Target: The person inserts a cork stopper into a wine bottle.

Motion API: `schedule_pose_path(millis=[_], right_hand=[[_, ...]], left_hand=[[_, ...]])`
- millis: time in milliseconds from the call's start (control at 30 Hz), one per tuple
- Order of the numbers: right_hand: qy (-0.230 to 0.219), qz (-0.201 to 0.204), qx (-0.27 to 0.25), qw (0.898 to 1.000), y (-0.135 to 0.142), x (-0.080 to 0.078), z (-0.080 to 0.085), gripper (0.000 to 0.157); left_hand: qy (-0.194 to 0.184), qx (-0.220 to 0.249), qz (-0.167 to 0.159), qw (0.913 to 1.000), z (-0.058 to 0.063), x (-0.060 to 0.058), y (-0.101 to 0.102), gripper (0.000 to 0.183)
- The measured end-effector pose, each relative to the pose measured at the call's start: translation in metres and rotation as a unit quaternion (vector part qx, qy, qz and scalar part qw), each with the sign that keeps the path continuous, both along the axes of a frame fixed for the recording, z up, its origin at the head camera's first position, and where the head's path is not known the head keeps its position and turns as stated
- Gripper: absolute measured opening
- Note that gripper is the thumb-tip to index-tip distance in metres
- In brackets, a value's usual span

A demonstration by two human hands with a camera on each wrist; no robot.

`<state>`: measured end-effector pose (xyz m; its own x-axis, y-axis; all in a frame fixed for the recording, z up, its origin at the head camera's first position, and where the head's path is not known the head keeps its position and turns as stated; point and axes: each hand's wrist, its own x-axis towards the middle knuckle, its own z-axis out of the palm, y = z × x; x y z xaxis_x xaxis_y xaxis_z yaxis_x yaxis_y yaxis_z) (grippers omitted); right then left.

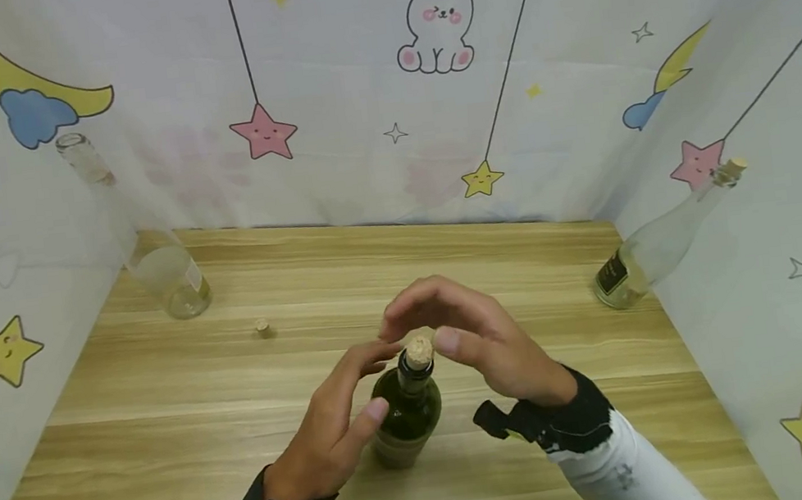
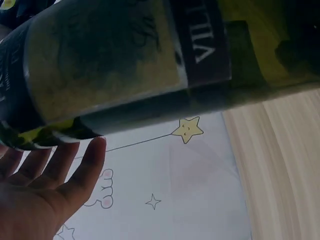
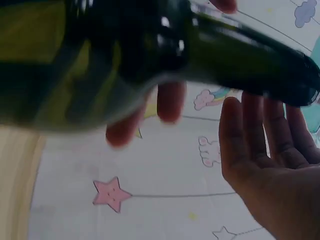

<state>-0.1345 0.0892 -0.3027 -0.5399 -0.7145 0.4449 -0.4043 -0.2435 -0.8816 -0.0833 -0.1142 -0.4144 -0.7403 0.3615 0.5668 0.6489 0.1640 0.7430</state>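
A green glass wine bottle (image 1: pixel 406 414) stands upright near the front of the wooden table, with a cork (image 1: pixel 420 351) in its mouth. My left hand (image 1: pixel 328 436) is at the left of the neck, thumb and fingers spread apart. On the other side, my right hand (image 1: pixel 474 341) arches beside the cork, its thumb tip close to it. The left wrist view shows the bottle's label (image 2: pixel 100 60) large, with the left hand's fingers (image 2: pixel 82 175) extended beside the glass. Loosely bent right fingers (image 3: pixel 232 132) lie alongside the neck (image 3: pixel 250 60) in the right wrist view.
A clear bottle (image 1: pixel 186 287) without a stopper stands at the back left, and a small loose cork (image 1: pixel 263 327) lies to its right. Another clear bottle (image 1: pixel 657 250), corked, stands at the right edge. A printed white cloth (image 1: pixel 350 66) encloses the back and sides.
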Motion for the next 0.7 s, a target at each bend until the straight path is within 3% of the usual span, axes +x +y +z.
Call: schedule_pose_path(millis=[167,267,400,700], right_hand=[[-0.092,0.073,0.004,0.993,-0.02,0.0,-0.01,0.073],[-0.143,0.101,-0.003,0.985,-0.028,0.0,-0.016,0.075],[-0.19,0.093,-0.008,0.977,-0.034,0.0,-0.022,0.078],[-0.17,0.08,-0.017,0.982,-0.036,0.002,-0.027,0.061]], left_hand=[[-0.012,0.013,-0.051,0.9985,-0.009,-0.009,0.01,0.076],[-0.008,0.017,-0.046,0.9988,-0.015,-0.012,0.013,0.064],[0.004,0.009,-0.022,0.9997,-0.019,-0.015,0.014,0.046],[-0.018,0.004,-0.019,0.9996,-0.02,-0.014,0.016,0.05]])
